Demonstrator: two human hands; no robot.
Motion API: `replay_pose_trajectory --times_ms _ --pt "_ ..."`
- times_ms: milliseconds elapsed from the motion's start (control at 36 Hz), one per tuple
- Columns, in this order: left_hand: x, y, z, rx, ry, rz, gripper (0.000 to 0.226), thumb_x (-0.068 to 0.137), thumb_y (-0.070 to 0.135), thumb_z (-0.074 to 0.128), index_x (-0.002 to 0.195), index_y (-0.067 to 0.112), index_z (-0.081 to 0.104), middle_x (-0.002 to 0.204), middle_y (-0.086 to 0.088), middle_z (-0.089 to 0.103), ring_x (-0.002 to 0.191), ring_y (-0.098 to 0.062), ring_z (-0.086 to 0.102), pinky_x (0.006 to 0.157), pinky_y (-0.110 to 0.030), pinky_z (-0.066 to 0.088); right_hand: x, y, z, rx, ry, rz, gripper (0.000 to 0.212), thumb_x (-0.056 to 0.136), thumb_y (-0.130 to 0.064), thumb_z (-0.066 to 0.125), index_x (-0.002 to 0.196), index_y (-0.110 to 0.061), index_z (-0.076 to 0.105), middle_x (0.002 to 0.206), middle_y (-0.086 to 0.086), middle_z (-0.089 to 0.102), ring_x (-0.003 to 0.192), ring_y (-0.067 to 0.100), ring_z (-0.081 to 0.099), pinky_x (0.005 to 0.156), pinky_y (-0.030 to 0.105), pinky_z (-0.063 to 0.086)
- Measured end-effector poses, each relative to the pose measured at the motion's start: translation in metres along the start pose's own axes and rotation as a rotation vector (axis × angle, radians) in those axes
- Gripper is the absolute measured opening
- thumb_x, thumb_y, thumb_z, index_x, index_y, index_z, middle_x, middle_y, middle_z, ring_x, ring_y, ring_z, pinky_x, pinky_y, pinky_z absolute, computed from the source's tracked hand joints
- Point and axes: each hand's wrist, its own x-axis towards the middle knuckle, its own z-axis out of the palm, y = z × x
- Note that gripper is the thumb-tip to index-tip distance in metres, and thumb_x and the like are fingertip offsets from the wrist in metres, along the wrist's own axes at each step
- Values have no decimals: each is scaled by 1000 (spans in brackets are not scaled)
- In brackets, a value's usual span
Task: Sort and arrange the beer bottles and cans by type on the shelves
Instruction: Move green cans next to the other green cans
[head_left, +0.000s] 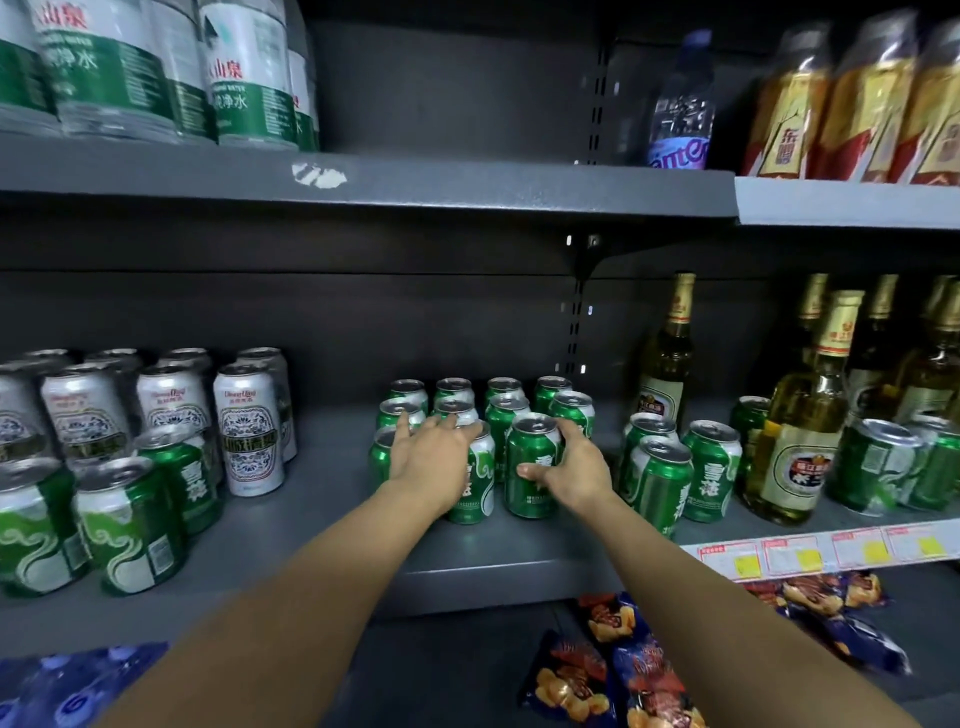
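Head view. Middle shelf (322, 525), grey painted metal, flat. At frame centre stands a block of small green cans (571, 410) with silver tops, roughly twelve, in rows; some are hidden behind the hands, so the count is not exact. The left hand (428, 457) lies over the front-left cans, fingers spread and nearly straight, touching their tops. The right hand (569, 467) has its fingers and thumb curled round the front can (530, 467), which stands upright on the shelf.

Left of frame: three larger green cans (130, 525) in front, and about eight tall white cans (249, 431) behind. Right of frame: about seven more green cans (711, 467) among glass bottles (667, 353) with gold foil necks, at least six. Upper left: plastic water bottles (249, 73), shrink-wrapped. Bottom: glossy snack bags (613, 675).
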Motion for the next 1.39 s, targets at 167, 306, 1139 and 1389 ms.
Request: replay_pose_trajectory --times_ms 167,306,1139,1389 --pt "3 1 11 -4 78 -27 70 92 12 56 148 40 26 157 -1 30 144 -17 27 118 -48 3 4 5 8 -20 18 -16 76 71 -30 85 135 -18 44 125 4 62 116 25 57 97 35 46" --pt "-2 -2 12 -19 63 -31 67 93 20 55 150 38 24 158 -1 27 144 -19 26 118 -50 0 6 9 13 -67 -6 -51 80 72 -37 83 135 -15 40 130 6 58 120 27 54 98 38 44" --pt "-142 -231 -12 -264 118 -577 62 92 40 60 146 26 32 147 -9 32 116 -30 56 94 -43 50 -101 -143 150 -293 94 -893 44 82 -39 38 107 -14 65 95 1 67 87 25 63 79 38 46" --pt "-129 -192 -58 -272 324 -553 72 74 61 70 131 19 54 132 -9 43 116 -32 53 88 -41 49 -102 -142 129 -171 -36 -757 71 85 -50 63 143 -17 36 135 2 50 124 23 45 101 35 38"
